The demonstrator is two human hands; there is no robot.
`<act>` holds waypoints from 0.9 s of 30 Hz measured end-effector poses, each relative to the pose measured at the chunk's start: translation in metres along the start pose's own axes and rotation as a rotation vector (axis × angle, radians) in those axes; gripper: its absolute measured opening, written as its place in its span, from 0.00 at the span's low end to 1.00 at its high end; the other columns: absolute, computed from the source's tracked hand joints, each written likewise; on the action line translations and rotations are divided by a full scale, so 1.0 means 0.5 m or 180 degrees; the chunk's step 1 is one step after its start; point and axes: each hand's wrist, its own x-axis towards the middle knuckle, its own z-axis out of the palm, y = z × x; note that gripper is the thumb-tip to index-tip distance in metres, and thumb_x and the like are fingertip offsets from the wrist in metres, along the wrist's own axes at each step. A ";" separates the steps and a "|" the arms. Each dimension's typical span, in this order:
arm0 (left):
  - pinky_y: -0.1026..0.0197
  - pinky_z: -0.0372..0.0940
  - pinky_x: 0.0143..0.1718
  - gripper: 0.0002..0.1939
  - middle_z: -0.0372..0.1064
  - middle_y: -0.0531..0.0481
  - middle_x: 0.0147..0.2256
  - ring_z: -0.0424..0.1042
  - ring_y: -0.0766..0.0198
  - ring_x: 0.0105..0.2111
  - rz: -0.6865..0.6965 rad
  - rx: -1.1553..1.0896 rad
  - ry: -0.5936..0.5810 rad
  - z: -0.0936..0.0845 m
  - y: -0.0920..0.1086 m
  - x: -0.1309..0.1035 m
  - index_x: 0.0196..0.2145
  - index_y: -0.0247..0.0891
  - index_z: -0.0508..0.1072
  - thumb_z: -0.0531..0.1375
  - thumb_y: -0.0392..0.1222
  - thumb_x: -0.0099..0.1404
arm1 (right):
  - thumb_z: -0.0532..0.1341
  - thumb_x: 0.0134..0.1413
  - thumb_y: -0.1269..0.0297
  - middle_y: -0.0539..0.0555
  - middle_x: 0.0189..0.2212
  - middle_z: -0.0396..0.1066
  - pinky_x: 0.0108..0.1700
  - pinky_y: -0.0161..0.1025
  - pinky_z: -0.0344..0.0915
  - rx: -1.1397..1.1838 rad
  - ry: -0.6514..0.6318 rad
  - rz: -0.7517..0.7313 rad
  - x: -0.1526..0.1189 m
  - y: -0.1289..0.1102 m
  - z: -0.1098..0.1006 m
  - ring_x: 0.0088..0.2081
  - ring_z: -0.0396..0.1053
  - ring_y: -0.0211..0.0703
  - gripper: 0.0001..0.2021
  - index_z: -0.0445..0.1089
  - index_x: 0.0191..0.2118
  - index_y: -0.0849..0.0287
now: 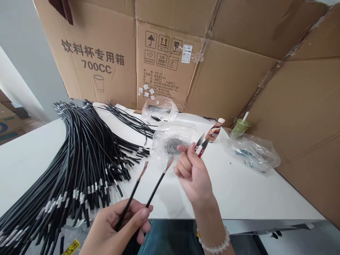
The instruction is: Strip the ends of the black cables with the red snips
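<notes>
Two black cables (156, 187) rise from my left hand (122, 226), which is closed around them. Their outer sheath is stripped at the upper ends, where thin coloured wires (169, 163) stick out. My right hand (195, 173), raised to the right of the cable ends, is closed on small thread snips (203, 146) with red handles; the dark blades point up and the two hands are apart. Behind the right fingers lies a clear plastic bag (172, 141) of small greyish parts. A large pile of black cables (87, 141) lies to the left.
Cardboard boxes (164, 53) stand behind the white table (233, 198). At the back right are a brown drink bottle (214, 131), a green cup (240, 126) and a clear bag with teal bits (252, 154). More black cables (127, 118) lie at the back.
</notes>
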 end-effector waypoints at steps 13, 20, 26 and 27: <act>0.68 0.70 0.26 0.18 0.76 0.50 0.22 0.74 0.61 0.23 0.0181 0.0520 0.0513 -0.010 -0.021 -0.002 0.23 0.42 0.79 0.68 0.59 0.48 | 0.72 0.41 0.54 0.41 0.16 0.38 0.23 0.36 0.38 -0.1788 0.0263 -0.0126 -0.023 0.020 0.012 0.21 0.36 0.31 0.12 0.79 0.30 0.57; 0.66 0.70 0.26 0.17 0.77 0.49 0.23 0.75 0.58 0.23 0.0185 0.0505 0.0700 -0.004 -0.012 -0.002 0.24 0.41 0.80 0.69 0.58 0.46 | 0.66 0.49 0.57 0.42 0.16 0.42 0.23 0.36 0.45 -0.1906 0.0234 -0.0174 -0.027 0.026 0.012 0.21 0.43 0.33 0.09 0.79 0.33 0.57; 0.68 0.67 0.23 0.20 0.70 0.50 0.16 0.70 0.64 0.19 0.0136 0.0158 0.0249 -0.011 0.001 -0.002 0.16 0.41 0.74 0.68 0.59 0.47 | 0.71 0.44 0.57 0.39 0.12 0.39 0.21 0.34 0.38 -0.1038 0.0040 0.0101 -0.016 0.020 0.009 0.18 0.39 0.29 0.10 0.75 0.26 0.58; 0.68 0.66 0.23 0.20 0.69 0.51 0.16 0.68 0.65 0.18 0.0053 -0.0043 0.0084 -0.012 -0.003 -0.003 0.16 0.40 0.74 0.69 0.60 0.47 | 0.72 0.43 0.56 0.38 0.12 0.40 0.21 0.34 0.37 -0.0853 -0.0013 0.0129 -0.018 0.019 0.008 0.18 0.38 0.28 0.12 0.75 0.26 0.58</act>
